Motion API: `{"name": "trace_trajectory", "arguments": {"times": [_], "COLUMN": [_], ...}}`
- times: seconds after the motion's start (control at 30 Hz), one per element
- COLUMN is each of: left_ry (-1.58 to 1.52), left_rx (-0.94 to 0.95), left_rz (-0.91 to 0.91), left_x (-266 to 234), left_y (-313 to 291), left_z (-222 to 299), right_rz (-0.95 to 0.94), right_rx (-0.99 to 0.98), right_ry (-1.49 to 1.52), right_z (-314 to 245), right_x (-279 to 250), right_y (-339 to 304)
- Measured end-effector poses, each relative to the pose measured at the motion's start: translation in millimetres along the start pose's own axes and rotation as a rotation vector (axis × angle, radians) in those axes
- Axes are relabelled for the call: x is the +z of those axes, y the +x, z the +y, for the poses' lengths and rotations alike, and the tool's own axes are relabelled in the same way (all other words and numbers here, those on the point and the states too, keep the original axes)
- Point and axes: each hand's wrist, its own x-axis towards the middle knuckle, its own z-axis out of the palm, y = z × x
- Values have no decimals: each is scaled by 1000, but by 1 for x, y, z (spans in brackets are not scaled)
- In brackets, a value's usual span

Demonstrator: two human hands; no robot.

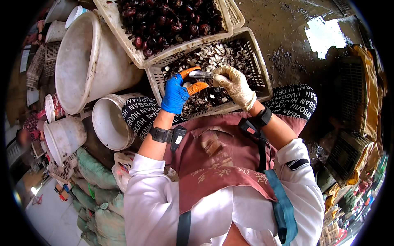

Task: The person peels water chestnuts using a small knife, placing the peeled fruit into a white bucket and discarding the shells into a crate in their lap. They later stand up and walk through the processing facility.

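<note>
Bulb crate beyond peelings crate

Dark bulbs heap in the first; pale and dark peelings cover the second. Above them, the right grip clamps a slim blade; the left grip pinches a small piece near it.

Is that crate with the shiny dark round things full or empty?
It looks full: the crate is crowded with dark round things, which hide its bottom wherever we can see. Its far end is cut off.
</note>
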Motion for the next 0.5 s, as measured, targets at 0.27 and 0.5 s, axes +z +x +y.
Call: {"name": "trace_trajectory", "arguments": {"times": [0.27,0.5], "left_ry": [-123,-332], "left_rx": [-72,-221], "left_rz": [21,120], "left_x": [12,13], "left_y": [-24,-38], "left_z": [-11,-13], "right_rz": [42,162], "right_rx": [68,106], "right_ry": [104,38], "right_z": [23,46], "right_x": [-1,-25], "right_y": [-10,-8]}}
